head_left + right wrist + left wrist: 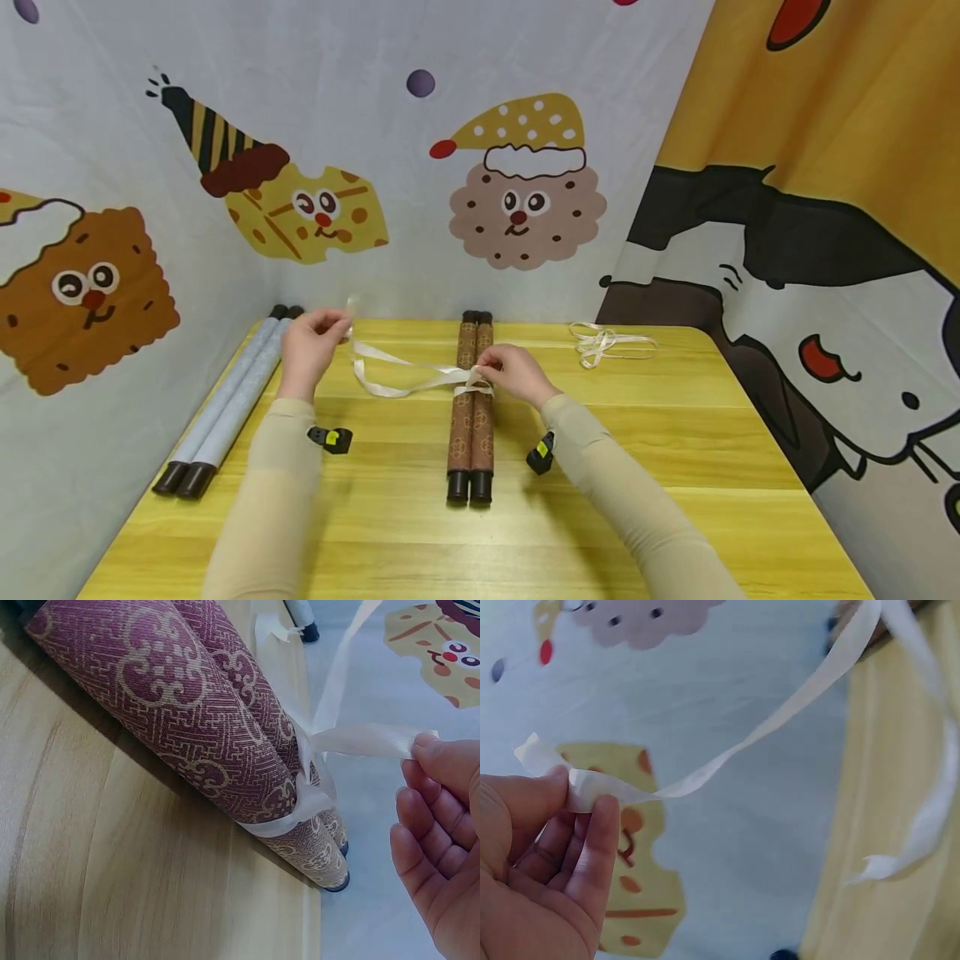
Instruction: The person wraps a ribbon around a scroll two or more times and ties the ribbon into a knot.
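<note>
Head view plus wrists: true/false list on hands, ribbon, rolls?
1. The left hand and the right hand both pinch white ribbon. True.
2. In the head view, the pale blue rolls lie left of the brown rolls. True.
3. The brown rolls have no ribbon round them. False: white ribbon loops round both.
4. A ribbon bundle lies right of the brown rolls. True.
5. The right hand rests on the pale blue rolls. False: it is by the brown rolls.

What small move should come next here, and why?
Probably ease the left hand outward while the right hand holds its pinch: the white ribbon circles the brown rolls, but its strand to the left hand looks slack.
</note>
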`<state>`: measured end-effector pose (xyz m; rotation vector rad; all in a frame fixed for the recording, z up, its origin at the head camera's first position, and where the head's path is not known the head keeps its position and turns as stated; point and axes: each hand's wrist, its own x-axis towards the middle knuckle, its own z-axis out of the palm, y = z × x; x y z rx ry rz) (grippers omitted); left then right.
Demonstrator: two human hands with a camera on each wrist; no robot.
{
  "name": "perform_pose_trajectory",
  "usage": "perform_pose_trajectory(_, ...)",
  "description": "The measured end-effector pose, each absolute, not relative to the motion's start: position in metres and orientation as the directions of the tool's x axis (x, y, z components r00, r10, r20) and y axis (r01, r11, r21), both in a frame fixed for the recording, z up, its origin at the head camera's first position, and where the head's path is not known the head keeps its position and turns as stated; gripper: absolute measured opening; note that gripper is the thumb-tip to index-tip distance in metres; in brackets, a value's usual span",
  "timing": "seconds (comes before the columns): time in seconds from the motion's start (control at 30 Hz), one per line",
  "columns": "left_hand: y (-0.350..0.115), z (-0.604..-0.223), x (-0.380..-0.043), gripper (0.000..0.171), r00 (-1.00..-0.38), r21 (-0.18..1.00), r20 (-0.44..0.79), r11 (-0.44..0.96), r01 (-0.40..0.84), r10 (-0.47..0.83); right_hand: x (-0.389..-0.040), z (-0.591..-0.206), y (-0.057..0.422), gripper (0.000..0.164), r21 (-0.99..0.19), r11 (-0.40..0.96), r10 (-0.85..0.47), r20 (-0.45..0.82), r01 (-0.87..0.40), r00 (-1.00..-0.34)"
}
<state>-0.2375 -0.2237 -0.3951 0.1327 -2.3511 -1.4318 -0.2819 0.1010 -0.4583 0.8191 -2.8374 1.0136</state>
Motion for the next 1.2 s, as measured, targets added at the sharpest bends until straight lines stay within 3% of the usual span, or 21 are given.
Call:
perform_pose_trajectory(0.17,-0.236,-0.386,-0.234,0.022,-0.874,0.877,0.341,0.452,0.163,-0.345,-0.282,-0.458,0.101,0.008,-0.581,0.653,-0.469,0.194,-0.486,-0.862)
perform_pose_trajectory(0.3,-0.239,-0.382,-0.229,0.023,-0.858,0.841,0.382,0.514,0.17,-0.342,-0.283,-0.457,0.102,0.008,-0.581,0.652,-0.472,0.191,-0.487,-0.861)
perform_pose_trajectory(0.5,-0.227,-0.376,-0.218,0.015,-0.893,0.674,0.447,0.676,0.298,-0.052,-0.286,-0.455,0.103,0.008,-0.594,0.651,-0.47,0.173,-0.473,-0.865)
perform_pose_trajectory(0.63,-0.209,-0.368,-0.211,0.01,-0.887,0.648,0.443,0.638,0.416,0.129,-0.289,-0.454,0.104,0.007,-0.582,0.656,-0.479,0.17,-0.48,-0.861)
perform_pose_trajectory(0.93,-0.164,-0.357,-0.2,0.01,-0.854,0.687,0.413,0.507,0.521,0.317,-0.293,-0.45,0.103,0.008,-0.582,0.655,-0.509,0.132,-0.483,-0.85)
perform_pose_trajectory(1.2,-0.129,-0.38,-0.205,0.012,-0.84,0.805,0.362,0.318,0.5,0.405,-0.295,-0.45,0.103,0.006,-0.574,0.64,-0.535,0.143,-0.51,-0.833)
